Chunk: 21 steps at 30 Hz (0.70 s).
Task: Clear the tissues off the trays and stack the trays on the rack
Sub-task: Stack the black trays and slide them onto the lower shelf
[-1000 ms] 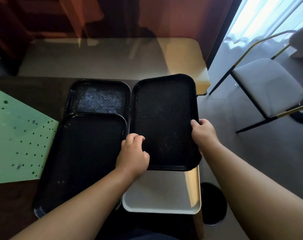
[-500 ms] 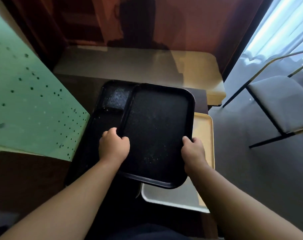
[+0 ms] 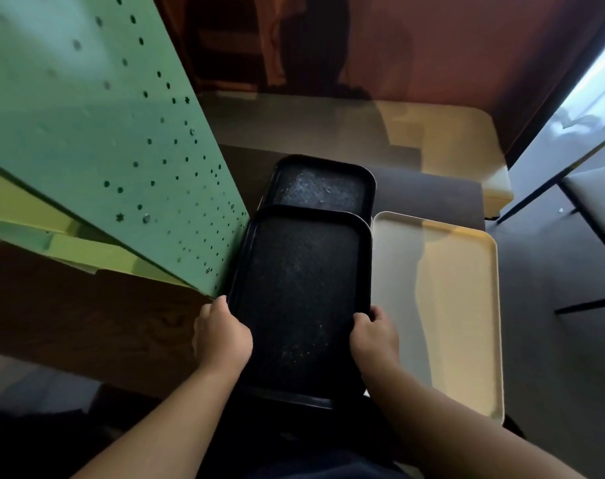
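I am holding the near black tray [image 3: 301,299] by its two long edges, the left hand [image 3: 221,337] clenched on the left rim and the right hand [image 3: 375,335] clenched on the right rim, both toward the near end. The tray is sitting low over the dark counter [image 3: 428,198], its far end overlapping a second black tray [image 3: 323,186] behind it; whether another tray is lying directly under it I cannot tell. A cream tray [image 3: 466,305] is lying just beside it on the right, and a green perforated panel [image 3: 104,133] is standing close against its left side. No tissues are showing on any tray.

I am judging this tray to be stiff, light moulded plastic with a pebbled face, so it should not be flexing. The raised rim looks like the sensible hold, gripped on opposite long sides, since the smooth lip could be slipping under a one-handed pinch.
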### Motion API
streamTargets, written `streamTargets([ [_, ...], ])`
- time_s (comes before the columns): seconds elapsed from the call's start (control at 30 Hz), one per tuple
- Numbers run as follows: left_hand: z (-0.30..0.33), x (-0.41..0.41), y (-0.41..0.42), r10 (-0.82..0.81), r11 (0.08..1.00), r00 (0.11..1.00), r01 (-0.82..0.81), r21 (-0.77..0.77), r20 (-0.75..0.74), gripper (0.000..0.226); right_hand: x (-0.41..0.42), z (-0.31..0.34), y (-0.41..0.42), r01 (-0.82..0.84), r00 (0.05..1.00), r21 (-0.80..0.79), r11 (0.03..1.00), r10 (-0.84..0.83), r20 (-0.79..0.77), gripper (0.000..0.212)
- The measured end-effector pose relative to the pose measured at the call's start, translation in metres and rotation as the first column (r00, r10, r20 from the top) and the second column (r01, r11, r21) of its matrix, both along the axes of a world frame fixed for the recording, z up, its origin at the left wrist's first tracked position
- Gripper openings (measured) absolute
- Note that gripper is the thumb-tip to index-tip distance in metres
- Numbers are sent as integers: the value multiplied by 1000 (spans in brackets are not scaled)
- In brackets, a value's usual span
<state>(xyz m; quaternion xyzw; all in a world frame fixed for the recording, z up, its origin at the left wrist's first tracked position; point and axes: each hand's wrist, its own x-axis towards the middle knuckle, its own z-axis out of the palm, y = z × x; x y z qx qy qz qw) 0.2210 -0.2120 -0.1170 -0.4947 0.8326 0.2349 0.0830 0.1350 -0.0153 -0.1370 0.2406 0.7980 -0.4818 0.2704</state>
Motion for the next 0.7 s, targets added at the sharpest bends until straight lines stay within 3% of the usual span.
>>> streamTargets([
  [0.1,-4,6,-4,-27,999,999,27,18,16,60,-2,-23,-4,12,1000,22,1000,-12,-6,28],
  [0.3,-10,7,-13,-81,996,997,82,27,-12,65,-2,-3,-18,4,1000,52,999,-2,-26,21],
  [0.57,-13,6,-37,-123,989,992,119,89,34,71,-11,-14,-26,-105,994,132,986,100,46,40],
  [0.7,-13,9,-29,-142,974,987,125,187,78,79,-15,-17,-28,-109,992,149,983,98,79,36],
])
